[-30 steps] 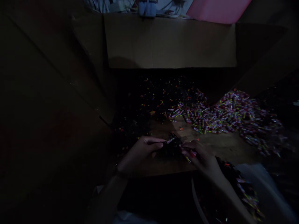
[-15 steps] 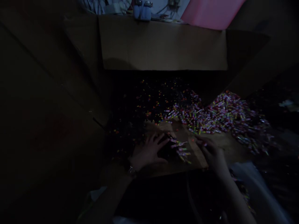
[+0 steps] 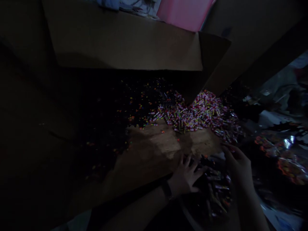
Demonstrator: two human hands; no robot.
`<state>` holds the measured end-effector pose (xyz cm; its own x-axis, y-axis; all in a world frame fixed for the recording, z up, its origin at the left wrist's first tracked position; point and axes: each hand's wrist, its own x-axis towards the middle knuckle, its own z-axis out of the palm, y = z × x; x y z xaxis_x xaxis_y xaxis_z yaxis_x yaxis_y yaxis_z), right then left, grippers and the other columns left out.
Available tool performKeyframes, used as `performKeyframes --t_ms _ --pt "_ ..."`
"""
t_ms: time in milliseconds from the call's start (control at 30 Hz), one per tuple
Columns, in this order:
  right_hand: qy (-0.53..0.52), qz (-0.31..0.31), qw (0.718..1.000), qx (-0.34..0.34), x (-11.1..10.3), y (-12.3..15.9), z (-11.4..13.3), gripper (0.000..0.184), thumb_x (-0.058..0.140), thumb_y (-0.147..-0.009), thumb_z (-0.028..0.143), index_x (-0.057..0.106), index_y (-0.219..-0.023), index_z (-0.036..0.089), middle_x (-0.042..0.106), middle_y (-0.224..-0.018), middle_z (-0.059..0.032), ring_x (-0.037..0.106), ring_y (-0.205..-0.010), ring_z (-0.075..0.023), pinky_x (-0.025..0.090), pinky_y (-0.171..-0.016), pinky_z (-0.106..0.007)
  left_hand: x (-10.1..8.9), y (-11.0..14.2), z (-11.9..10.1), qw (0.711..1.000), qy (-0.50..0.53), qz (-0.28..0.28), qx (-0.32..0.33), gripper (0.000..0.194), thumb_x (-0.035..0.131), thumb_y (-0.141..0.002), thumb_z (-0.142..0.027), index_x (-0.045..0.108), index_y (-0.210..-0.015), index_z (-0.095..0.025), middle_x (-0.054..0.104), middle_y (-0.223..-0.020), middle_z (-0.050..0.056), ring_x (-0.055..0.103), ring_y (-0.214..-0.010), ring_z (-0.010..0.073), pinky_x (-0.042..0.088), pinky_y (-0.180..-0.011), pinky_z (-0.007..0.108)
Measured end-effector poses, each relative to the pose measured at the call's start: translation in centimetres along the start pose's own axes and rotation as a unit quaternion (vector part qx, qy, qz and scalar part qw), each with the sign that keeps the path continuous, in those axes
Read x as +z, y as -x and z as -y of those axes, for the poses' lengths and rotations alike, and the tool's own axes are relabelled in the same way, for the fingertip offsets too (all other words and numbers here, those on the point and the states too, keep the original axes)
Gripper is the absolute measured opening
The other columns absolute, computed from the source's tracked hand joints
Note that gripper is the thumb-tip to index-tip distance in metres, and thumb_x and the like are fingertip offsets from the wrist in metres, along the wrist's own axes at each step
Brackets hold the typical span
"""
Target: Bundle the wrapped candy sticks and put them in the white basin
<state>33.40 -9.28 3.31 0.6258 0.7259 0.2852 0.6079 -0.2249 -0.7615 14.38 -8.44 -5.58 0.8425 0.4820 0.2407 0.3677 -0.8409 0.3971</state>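
Observation:
The view is very dark. My left hand (image 3: 186, 176), a dark band at its wrist, lies with fingers spread over a black item (image 3: 209, 162) at the wooden surface's front edge. Just right of it, my right hand (image 3: 239, 165) is closed, thumb and forefinger together; a small pinkish spot shows there, too dim to name. Between and below the hands are several small stick-like pieces (image 3: 220, 186) with shiny bits, lower than the wooden surface (image 3: 166, 141). Beyond the hands is a large heap of small pink, white and yellow tube-like pieces (image 3: 192, 115).
A cardboard box (image 3: 130, 45) stands open at the back, a pink sheet (image 3: 184, 14) above its flap. Black material with small orange and yellow bits (image 3: 141, 99) spreads left of the heap. Clear bags with orange-red contents (image 3: 292, 168) lie at right.
Both hands have moved toward the near right edge, and the small pieces beside my left hand have left the wooden surface. The view has turned right.

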Motion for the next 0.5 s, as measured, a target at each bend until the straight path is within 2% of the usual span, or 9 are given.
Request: performKeyframes --t_ms 100,167,267,333,400,467,500 --pt "-0.013 0.026 0.998 0.059 -0.4 0.1 -1.1 0.045 0.063 -0.07 0.052 0.069 -0.095 0.015 0.068 -0.081 -0.0071 0.06 -0.067 -0.019 0.044 -0.054 -0.025 1.8 -1.0 -1.9 1.0 -0.001 -0.021 -0.016 0.083 0.051 -0.081 -0.057 0.009 -0.147 -0.027 0.006 -0.155 0.011 0.004 -0.138 0.0425 0.01 -0.104 0.067" --pt "-0.017 0.047 0.996 0.074 -0.5 0.3 -1.3 0.048 0.063 -0.07 0.053 0.067 -0.1 0.015 0.067 -0.079 -0.0063 0.059 -0.066 -0.019 0.044 -0.053 -0.026 2.2 -1.3 -2.4 0.999 -0.002 -0.03 -0.023 0.078 0.045 -0.085 -0.056 0.008 -0.147 -0.027 0.003 -0.155 0.01 -0.002 -0.139 0.0406 0.01 -0.104 0.067" --pt "-0.084 0.114 0.986 0.092 0.3 0.8 -0.3 0.058 0.06 -0.075 0.053 0.056 -0.121 0.017 0.061 -0.067 -0.0022 0.054 -0.051 -0.016 0.04 -0.043 -0.025 2.0 -1.5 -1.9 0.999 -0.002 -0.013 0.037 0.083 0.049 -0.082 -0.056 0.009 -0.147 -0.025 0.002 -0.156 0.009 -0.006 -0.139 0.0395 0.014 -0.104 0.065" --pt "-0.134 0.162 0.973 0.09 1.9 1.0 1.0 0.063 0.056 -0.078 0.052 0.046 -0.131 0.018 0.059 -0.063 -0.0012 0.05 -0.046 -0.0157 0.038 -0.039 -0.026 1.5 -1.7 -1.5 0.997 -0.001 -0.003 0.084 0.082 0.05 -0.081 -0.056 0.014 -0.147 -0.023 0.007 -0.155 0.009 -0.005 -0.139 0.0392 0.017 -0.105 0.062" --pt "-0.153 0.2 0.966 0.063 4.4 1.0 2.4 0.059 0.054 -0.079 0.052 0.049 -0.127 0.019 0.062 -0.068 -0.0034 0.055 -0.051 -0.0171 0.044 -0.044 -0.028 0.8 -1.8 -1.3 0.995 -0.005 -0.012 0.102 0.074 0.047 -0.084 -0.053 0.023 -0.145 -0.02 0.016 -0.154 0.009 -0.001 -0.14 0.0369 0.018 -0.108 0.058" --pt "-0.174 0.241 0.954 0.028 7.6 1.1 3.5 0.054 0.054 -0.077 0.052 0.055 -0.119 0.018 0.064 -0.076 -0.0044 0.057 -0.057 -0.0169 0.048 -0.048 -0.028 -0.4 -1.5 -1.4 0.995 -0.015 -0.028 0.092 0.058 0.042 -0.089 -0.044 0.035 -0.139 -0.017 0.031 -0.148 0.011 0.012 -0.14 0.0329 0.018 -0.11 0.054" --pt "-0.178 0.24 0.954 0.012 9.3 1.3 3.9 0.053 0.052 -0.078 0.052 0.056 -0.117 0.016 0.063 -0.076 -0.004 0.055 -0.053 -0.0153 0.046 -0.046 -0.027 -1.2 -1.0 -1.4 0.996 -0.023 -0.032 0.075 0.049 0.04 -0.091 -0.038 0.041 -0.136 -0.017 0.041 -0.142 0.011 0.02 -0.138 0.0309 0.018 -0.111 0.054"
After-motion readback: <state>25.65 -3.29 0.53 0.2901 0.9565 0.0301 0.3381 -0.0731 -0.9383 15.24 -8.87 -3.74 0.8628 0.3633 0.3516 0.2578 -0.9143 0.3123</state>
